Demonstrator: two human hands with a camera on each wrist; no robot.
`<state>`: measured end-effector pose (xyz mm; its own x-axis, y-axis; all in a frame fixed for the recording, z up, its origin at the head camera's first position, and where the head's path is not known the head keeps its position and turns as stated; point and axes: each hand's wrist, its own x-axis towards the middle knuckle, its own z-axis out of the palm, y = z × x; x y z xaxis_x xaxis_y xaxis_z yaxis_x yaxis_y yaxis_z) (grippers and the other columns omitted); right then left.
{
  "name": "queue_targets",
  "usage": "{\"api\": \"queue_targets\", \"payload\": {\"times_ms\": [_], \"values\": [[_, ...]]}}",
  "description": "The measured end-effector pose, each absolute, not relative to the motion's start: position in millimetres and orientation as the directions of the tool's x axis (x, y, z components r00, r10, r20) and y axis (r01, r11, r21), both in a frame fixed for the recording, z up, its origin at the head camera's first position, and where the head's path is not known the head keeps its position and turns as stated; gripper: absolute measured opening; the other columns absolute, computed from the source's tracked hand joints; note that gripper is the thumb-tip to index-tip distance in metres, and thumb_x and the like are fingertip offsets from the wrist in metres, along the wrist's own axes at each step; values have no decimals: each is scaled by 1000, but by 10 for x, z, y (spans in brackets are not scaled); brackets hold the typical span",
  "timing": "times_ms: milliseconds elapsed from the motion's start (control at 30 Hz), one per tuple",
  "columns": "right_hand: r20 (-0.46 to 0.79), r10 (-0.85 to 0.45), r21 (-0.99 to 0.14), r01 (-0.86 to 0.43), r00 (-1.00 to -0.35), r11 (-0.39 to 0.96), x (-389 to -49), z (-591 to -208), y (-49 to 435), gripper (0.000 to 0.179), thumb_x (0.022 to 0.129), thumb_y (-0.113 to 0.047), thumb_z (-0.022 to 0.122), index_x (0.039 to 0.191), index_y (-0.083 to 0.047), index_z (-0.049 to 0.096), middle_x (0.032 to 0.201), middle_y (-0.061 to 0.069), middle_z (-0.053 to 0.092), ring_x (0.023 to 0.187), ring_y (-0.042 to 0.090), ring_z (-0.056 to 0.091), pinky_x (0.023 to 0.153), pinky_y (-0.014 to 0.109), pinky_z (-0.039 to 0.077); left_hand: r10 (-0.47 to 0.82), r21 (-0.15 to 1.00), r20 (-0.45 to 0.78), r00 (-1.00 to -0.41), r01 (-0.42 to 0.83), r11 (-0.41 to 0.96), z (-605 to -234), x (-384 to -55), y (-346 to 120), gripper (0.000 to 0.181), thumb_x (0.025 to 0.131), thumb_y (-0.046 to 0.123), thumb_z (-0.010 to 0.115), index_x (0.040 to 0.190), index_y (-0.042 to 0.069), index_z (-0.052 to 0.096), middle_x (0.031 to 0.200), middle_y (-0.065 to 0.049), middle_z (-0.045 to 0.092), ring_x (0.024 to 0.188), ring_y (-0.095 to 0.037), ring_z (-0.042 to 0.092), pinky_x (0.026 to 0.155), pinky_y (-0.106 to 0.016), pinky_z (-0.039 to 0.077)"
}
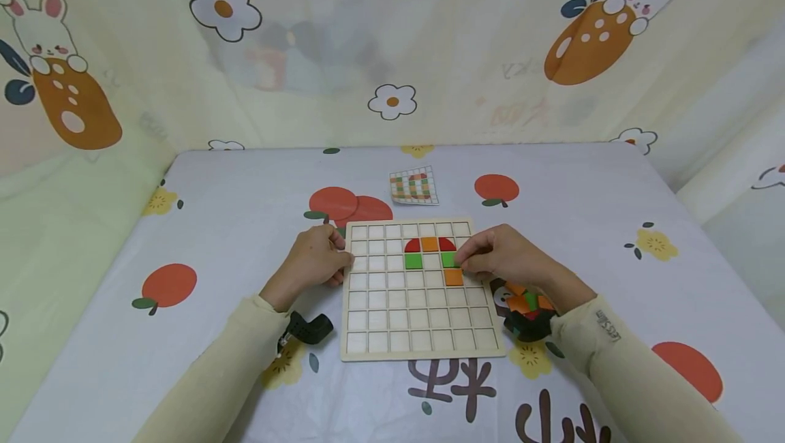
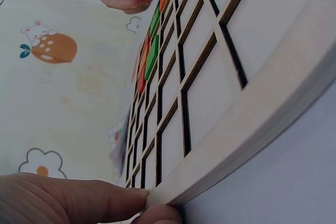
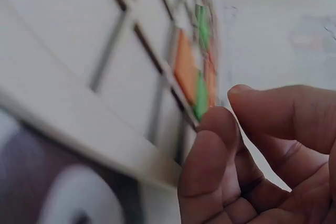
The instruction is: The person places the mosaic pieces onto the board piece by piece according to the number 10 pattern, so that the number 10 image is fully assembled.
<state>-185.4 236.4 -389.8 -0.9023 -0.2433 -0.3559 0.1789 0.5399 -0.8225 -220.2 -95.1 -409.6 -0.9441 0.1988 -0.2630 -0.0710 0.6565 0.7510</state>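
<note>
A pale wooden grid board (image 1: 392,320) lies on the table. My left hand (image 1: 313,255) pinches its left edge between thumb and finger; in the left wrist view the thumb (image 2: 105,200) rests on the rim. Over the board's right side is my right hand (image 1: 512,255), fingertips beside a green tile (image 1: 449,260). In the right wrist view its fingertips are apart, with nothing visible between them. An orange tile (image 1: 454,277) sits just below that green one. Another orange tile (image 1: 430,244) lies between two red rounded pieces (image 1: 413,246), with a second green tile (image 1: 413,261) at left.
Behind the board lies a small pattern card (image 1: 414,186) with a coloured grid. Loose orange and green tiles (image 1: 520,301) are partly hidden under my right wrist. A printed cloth (image 1: 233,204) covers the table, and a patterned curtain (image 1: 306,116) hangs behind it.
</note>
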Motion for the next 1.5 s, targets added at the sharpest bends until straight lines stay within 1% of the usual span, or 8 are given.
{"api": "queue_targets", "payload": {"times_ms": [167, 333, 567, 767, 900, 1100, 1333, 1500], "values": [[-292, -140, -788, 155, -946, 595, -1790, -3798, 2649, 24, 99, -16, 69, 118, -2, 74, 114, 13, 71, 93, 27, 62, 77, 31, 59, 194, 757, -266, -944, -80, 648, -4080, -2188, -951, 18, 93, 8, 73, 101, 0, 59, 67, -11, 68, 51, -16, 66, 52, -28, 59], [-294, -54, -679, 169, -954, 714, -1759, -3785, 2887, 30, 100, -21, 69, 121, -1, 72, 116, 16, 70, 93, 28, 61, 73, 33, 56, 189, 754, -269, -945, -84, 652, -4081, -2181, -949, 17, 93, 8, 72, 100, 0, 59, 66, -11, 68, 50, -15, 65, 52, -27, 59], [-372, -1, -567, 227, -928, 792, -1716, -3838, 2984, 38, 94, -29, 76, 117, 0, 72, 105, 14, 72, 90, 27, 62, 72, 32, 54, 199, 753, -259, -945, -68, 654, -4090, -2190, -944, 16, 93, 6, 71, 100, 0, 59, 65, -11, 68, 50, -15, 65, 51, -27, 58], [-350, 26, -537, 224, -936, 813, -1703, -3893, 2937, 35, 89, -27, 80, 111, 0, 73, 100, 14, 71, 85, 26, 62, 66, 31, 54, 200, 750, -259, -945, -66, 658, -4102, -2200, -945, 16, 93, 6, 71, 99, 0, 59, 65, -11, 68, 49, -15, 65, 50, -27, 58], [-333, 34, -530, 217, -942, 820, -1695, -3906, 2923, 33, 89, -24, 80, 111, 0, 74, 100, 15, 71, 84, 27, 62, 66, 31, 55, 201, 750, -254, -946, -61, 658, -4100, -2195, -944, 16, 93, 6, 71, 99, 0, 59, 65, -10, 68, 49, -15, 65, 50, -27, 58], [-337, 12, -535, 202, -941, 820, -1658, -3889, 2897, 31, 89, -25, 81, 109, -3, 72, 94, 11, 67, 84, 25, 59, 65, 31, 52, 206, 756, -253, -945, -61, 652, -4098, -2191, -937, 16, 93, 6, 71, 100, 0, 58, 65, -10, 68, 49, -14, 64, 50, -27, 58], [-403, -65, -532, 176, -913, 829, -1592, -3859, 2845, 26, 85, -30, 87, 92, -9, 73, 83, 3, 67, 79, 21, 57, 62, 33, 47, 200, 751, -255, -946, -63, 658, -4106, -2192, -937, 15, 93, 6, 71, 100, 0, 59, 65, -10, 68, 49, -14, 64, 50, -26, 58], [-412, -81, -532, 168, -908, 830, -1554, -3851, 2814, 25, 83, -27, 88, 92, -8, 74, 82, 3, 67, 78, 21, 57, 62, 33, 49, 193, 745, -258, -947, -67, 664, -4114, -2196, -934, 15, 93, 6, 71, 99, 0, 59, 66, -10, 68, 50, -14, 64, 50, -26, 57]]}}
